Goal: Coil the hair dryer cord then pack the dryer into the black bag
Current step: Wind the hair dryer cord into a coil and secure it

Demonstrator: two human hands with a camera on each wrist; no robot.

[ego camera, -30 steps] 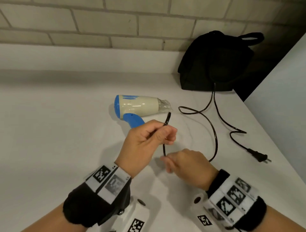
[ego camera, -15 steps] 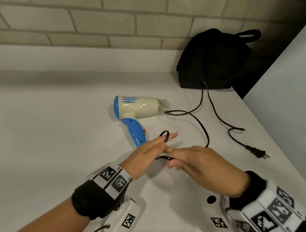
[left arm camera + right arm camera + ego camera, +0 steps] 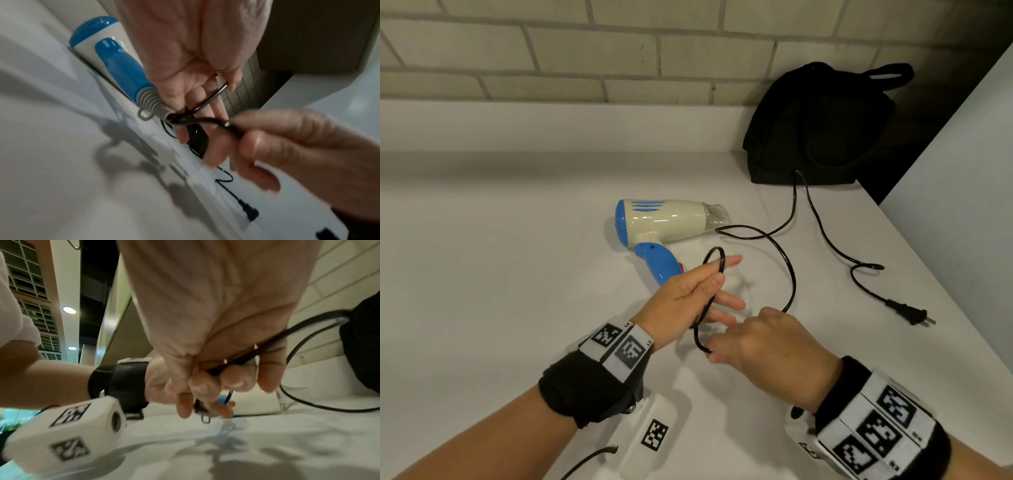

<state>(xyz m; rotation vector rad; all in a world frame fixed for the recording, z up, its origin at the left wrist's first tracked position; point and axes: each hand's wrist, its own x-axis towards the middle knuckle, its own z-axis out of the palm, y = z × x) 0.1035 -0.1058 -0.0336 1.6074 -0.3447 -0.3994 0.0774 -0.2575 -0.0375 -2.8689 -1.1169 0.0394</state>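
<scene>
Both hands are low and centre in the head view, working the cord. Left hand has its fingers stretched out nearly flat with one small loop hung over them, thumb pressing the wire against the index finger. Right hand sits just below and right of it, fingers curled, pinching the cord between thumb and fingertips; the right wrist view shows that pinch clearly.

Just past the left hand, mid-frame, the hair dryer lies on its side on the white counter, blue handle pointing back toward the hands. From there the loose cord swings right, runs up to the black bag in the upper right against the brick wall, then doubles back down to the plug near the right edge.

My worry: only one loop is on so far and those fingers are straight, so it could easily slide off. Also, hauling in slack might snag on the bag or drag the dryer around.
</scene>
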